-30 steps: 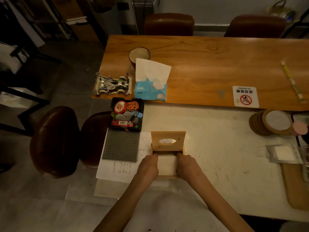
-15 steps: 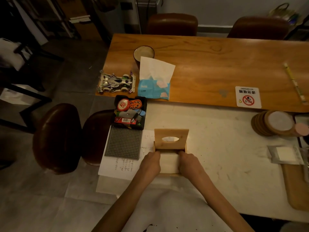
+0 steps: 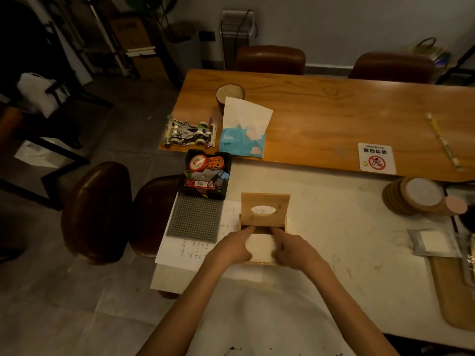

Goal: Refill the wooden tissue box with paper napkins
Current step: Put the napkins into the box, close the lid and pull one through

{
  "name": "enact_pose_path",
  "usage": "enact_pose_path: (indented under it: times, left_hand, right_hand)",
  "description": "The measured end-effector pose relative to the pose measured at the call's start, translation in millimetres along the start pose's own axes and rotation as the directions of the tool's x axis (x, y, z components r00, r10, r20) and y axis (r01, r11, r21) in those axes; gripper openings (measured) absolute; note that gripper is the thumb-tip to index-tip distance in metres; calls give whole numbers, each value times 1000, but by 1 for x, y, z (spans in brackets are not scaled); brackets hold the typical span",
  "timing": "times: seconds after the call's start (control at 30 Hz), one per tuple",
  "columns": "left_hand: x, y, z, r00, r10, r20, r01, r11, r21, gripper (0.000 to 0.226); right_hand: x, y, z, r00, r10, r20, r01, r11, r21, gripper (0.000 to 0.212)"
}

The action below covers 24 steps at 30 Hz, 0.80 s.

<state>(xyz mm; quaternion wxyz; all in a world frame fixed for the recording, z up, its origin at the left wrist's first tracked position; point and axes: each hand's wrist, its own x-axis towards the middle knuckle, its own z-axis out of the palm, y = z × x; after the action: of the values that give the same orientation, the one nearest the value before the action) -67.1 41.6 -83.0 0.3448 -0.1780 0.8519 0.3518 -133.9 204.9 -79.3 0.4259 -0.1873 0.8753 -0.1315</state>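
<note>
The wooden tissue box [image 3: 259, 263] sits on the white table [image 3: 334, 227] in front of me, its lid [image 3: 265, 208] with an oval slot standing upright at the far side. A stack of white paper napkins [image 3: 260, 246] lies in the open box. My left hand [image 3: 231, 246] presses on the stack's left side and my right hand [image 3: 295, 250] on its right side, fingers curled over the napkins. A blue soft tissue pack [image 3: 241, 141] with a white tissue sticking up stands on the wooden table behind.
Left of the box lie a grey studded baseplate [image 3: 195, 217], a black tray of small items [image 3: 207, 174] and a written paper [image 3: 190, 250]. A toy car [image 3: 189, 132], a cup [image 3: 230, 95], a no-smoking sign [image 3: 376, 158], coasters [image 3: 416, 196] and a wooden board [image 3: 455, 291] surround.
The view has tilted up slightly, so the box sits lower in frame. Both hands stay on the napkins in the box, fingers shifted a little inward over the stack.
</note>
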Motion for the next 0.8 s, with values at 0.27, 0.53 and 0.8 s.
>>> enact_pose_path:
  times: [0.27, 0.53, 0.8]
  left_hand:
    - [-31, -11, 2, 951, -111, -288, -140, 675, -724, 40]
    - [-32, -10, 19, 998, -52, -46, -12, 524, -852, 31]
    - [-29, -22, 30, 984, 22, -179, -148, 670, -728, 67]
  right_hand:
    - [-29, 26, 10, 986, 141, -87, 13, 461, 887, 46]
    - [-32, 29, 17, 997, 49, 57, -68, 277, 959, 60]
    - [-46, 12, 29, 860, 86, -502, 194, 856, 478, 38]
